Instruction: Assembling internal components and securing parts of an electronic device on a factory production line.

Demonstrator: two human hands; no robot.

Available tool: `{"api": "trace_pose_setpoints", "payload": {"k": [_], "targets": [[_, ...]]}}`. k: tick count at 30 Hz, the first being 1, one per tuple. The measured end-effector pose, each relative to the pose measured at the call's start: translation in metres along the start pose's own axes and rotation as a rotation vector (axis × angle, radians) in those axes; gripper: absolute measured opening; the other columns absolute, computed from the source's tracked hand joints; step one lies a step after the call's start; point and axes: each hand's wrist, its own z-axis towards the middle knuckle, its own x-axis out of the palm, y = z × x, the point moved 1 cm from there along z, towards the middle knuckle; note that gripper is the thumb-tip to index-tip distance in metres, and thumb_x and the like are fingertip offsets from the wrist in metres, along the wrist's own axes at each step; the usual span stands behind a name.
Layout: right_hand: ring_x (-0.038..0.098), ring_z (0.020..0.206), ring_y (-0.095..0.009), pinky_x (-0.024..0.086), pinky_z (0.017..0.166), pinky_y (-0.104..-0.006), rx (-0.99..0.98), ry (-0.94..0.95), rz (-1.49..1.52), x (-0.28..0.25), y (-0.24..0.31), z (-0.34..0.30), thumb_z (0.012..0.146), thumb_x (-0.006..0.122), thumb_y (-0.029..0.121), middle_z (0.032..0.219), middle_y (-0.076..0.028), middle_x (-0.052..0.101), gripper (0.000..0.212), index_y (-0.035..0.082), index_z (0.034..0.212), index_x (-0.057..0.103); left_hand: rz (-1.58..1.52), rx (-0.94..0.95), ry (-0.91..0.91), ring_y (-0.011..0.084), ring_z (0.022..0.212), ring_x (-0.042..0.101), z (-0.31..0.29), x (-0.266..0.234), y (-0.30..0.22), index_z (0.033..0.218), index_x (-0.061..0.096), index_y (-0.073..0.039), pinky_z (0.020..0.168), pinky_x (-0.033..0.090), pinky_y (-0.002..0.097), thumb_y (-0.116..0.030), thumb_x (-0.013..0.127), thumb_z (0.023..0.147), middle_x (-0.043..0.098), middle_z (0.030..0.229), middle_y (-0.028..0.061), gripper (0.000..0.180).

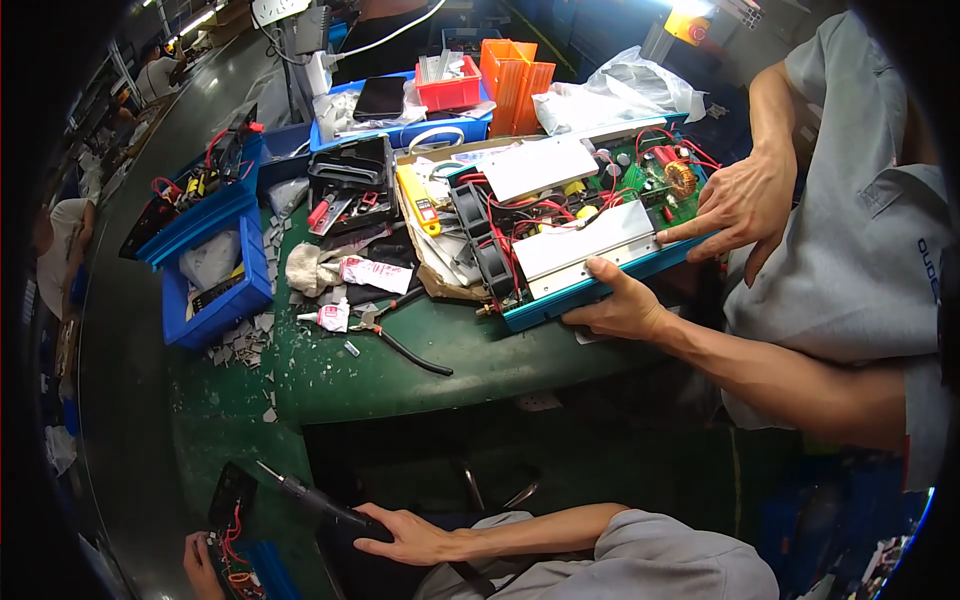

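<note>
While the right forearm stretches almost level to the left, out of a grey sleeve, the right hand (pixel 412 537) has its fingers closed around a black tool (pixel 310 497), whose thin metal tip points up and left. The left hand (pixel 203 568), partly cut off, is beside a blue-cased unit (pixel 272 572) with red wires, at the lower left of the green surface (pixel 500 370); whether it grips, I cannot tell. At the right, a co-worker (pixel 830 250) touches another open unit (pixel 590 250).

Lettering (pixel 928 270) on grey shirt (pixel 830 270), probably print (pixel 329 319) on white tube (pixel 337 313)
</note>
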Motion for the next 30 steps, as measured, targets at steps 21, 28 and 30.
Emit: {"api": "trace_pose_setpoints", "payload": {"k": [21,28,30], "targets": [[0.060,0.067,-0.023,0.048,0.067,-0.0382,-0.030,-0.007,0.016,-0.002,0.002,0.000,0.100,0.063,0.038,0.078,-0.013,0.062,0.053,0.004,0.138,0.047,0.008,-0.008,-0.018,0.0165,0.092,0.055,-0.002,0.001,-0.002,0.106,0.059,0.004,0.088,0.044,0.0289,-0.016,0.047,0.110,0.060,0.095,0.0104,0.024],[0.059,0.065,-0.022,0.047,0.063,-0.0376,-0.022,0.008,0.006,0.000,0.002,0.002,0.100,0.063,0.038,0.074,-0.011,0.058,0.053,0.005,0.138,0.048,-0.018,-0.017,-0.024,0.0132,0.089,0.054,-0.004,0.000,-0.003,0.105,0.060,0.004,0.084,0.044,0.0272,-0.016,0.047,0.110,0.060,0.092,0.0084,0.024],[0.059,0.064,-0.022,0.047,0.063,-0.0376,-0.015,0.014,0.010,-0.004,0.004,0.001,0.100,0.063,0.039,0.074,-0.011,0.059,0.054,0.005,0.138,0.048,-0.014,-0.023,-0.029,0.0133,0.088,0.054,-0.003,0.001,-0.003,0.105,0.060,0.004,0.083,0.044,0.0272,-0.016,0.048,0.110,0.060,0.092,0.0082,0.024]]}}
